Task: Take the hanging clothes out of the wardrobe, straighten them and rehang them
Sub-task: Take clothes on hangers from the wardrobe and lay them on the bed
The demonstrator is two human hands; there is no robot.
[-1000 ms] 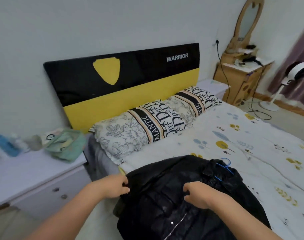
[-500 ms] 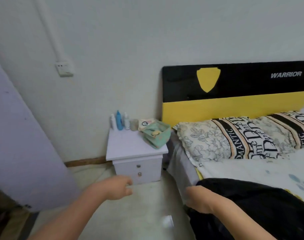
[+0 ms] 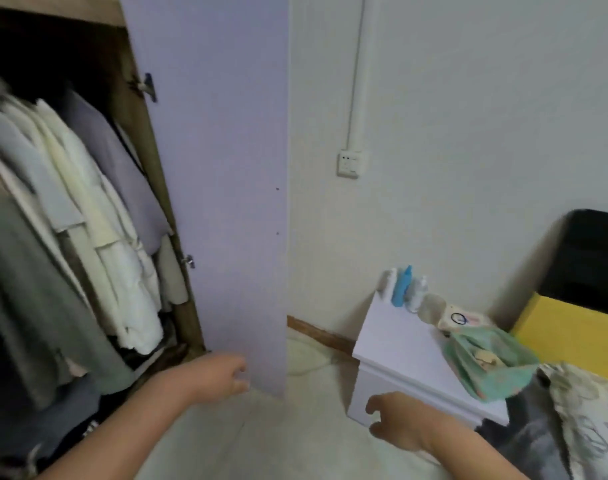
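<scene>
The wardrobe stands at the left with its lilac door (image 3: 222, 188) swung open. Inside hang several clothes (image 3: 70, 237): grey, cream and white garments packed close together, with a grey-purple one nearest the door hinge side. My left hand (image 3: 215, 375) is low in front of the door's bottom edge, fingers loosely curled, holding nothing. My right hand (image 3: 399, 424) hovers in front of the white nightstand, fingers apart and empty. The black jacket is out of view.
A white nightstand (image 3: 392, 348) stands right of the door with small bottles (image 3: 404, 287) and a green pouch (image 3: 486, 365) on top. The bed's pillow (image 3: 586, 420) and yellow-black headboard (image 3: 579, 299) are at the far right. Pale floor lies below.
My view has swung left from the bed to the open wardrobe. Both hands have let go of the black jacket, which stays behind on the bed, and now hang free.
</scene>
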